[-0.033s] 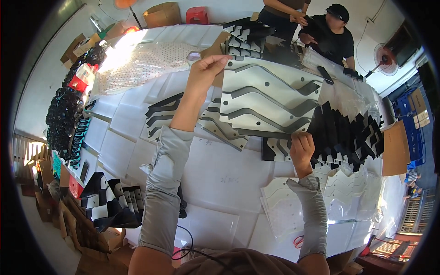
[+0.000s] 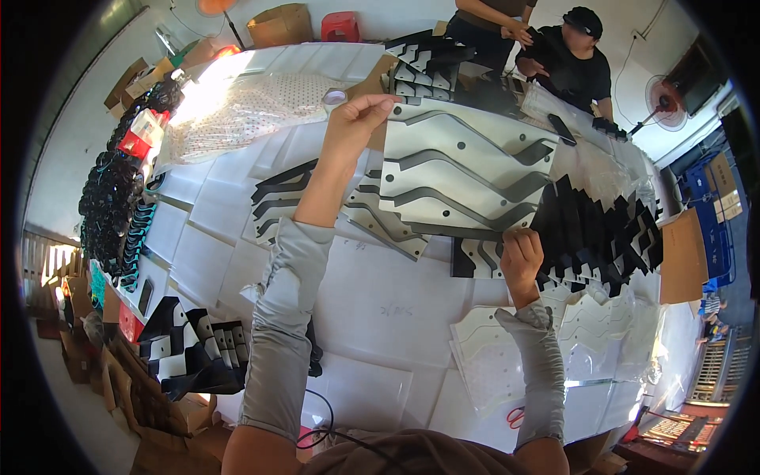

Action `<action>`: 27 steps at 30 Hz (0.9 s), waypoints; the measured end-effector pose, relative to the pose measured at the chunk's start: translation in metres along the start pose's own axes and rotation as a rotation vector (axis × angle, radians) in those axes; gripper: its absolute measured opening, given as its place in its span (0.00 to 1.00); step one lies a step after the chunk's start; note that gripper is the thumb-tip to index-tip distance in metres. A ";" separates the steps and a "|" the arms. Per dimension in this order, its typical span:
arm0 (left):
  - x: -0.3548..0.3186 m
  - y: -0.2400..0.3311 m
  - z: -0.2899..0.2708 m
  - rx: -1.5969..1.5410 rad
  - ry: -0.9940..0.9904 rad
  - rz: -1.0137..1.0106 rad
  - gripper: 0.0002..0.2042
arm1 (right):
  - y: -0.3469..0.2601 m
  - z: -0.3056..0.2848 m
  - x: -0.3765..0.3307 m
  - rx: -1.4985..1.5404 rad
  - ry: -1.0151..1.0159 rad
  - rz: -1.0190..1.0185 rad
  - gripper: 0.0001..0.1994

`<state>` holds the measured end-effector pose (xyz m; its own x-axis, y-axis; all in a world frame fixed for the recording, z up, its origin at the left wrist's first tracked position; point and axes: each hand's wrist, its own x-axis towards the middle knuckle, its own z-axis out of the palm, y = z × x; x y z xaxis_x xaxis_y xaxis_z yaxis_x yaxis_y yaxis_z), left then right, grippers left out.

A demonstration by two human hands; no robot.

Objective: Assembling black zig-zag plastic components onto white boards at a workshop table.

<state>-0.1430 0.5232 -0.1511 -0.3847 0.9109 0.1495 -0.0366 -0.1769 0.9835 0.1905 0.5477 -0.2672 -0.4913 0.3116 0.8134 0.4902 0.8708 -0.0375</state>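
Nothing visibly changes: the left hand [image 2: 352, 127] pinches the wavy-striped panel [image 2: 467, 170] by its upper corner, the right hand [image 2: 522, 257] its lower edge, keeping it held.

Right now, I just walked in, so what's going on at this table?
A pale panel with dark wavy strips is being held by its edges: the person's left hand pinches the upper-left corner, and the right hand has the lower edge near the right corner. A dark, jagged stack of pieces sits to the panel's lower right. On the table's far side are two other people.
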 end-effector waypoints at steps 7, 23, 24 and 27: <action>-0.002 0.003 0.000 0.244 0.010 0.336 0.07 | -0.004 -0.007 0.002 0.016 0.016 0.005 0.13; -0.005 0.021 0.002 0.174 -0.091 0.038 0.10 | -0.016 -0.024 0.006 -0.014 0.004 -0.061 0.13; -0.004 0.022 0.003 0.174 -0.094 0.037 0.10 | -0.016 -0.025 0.007 -0.010 0.000 -0.067 0.13; -0.004 0.022 0.002 0.099 -0.093 -0.111 0.10 | -0.017 -0.027 0.008 -0.013 0.009 -0.087 0.13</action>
<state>-0.1405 0.5165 -0.1299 -0.2965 0.9540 0.0438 0.0189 -0.0400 0.9990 0.1981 0.5251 -0.2444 -0.5256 0.2315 0.8187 0.4550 0.8895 0.0406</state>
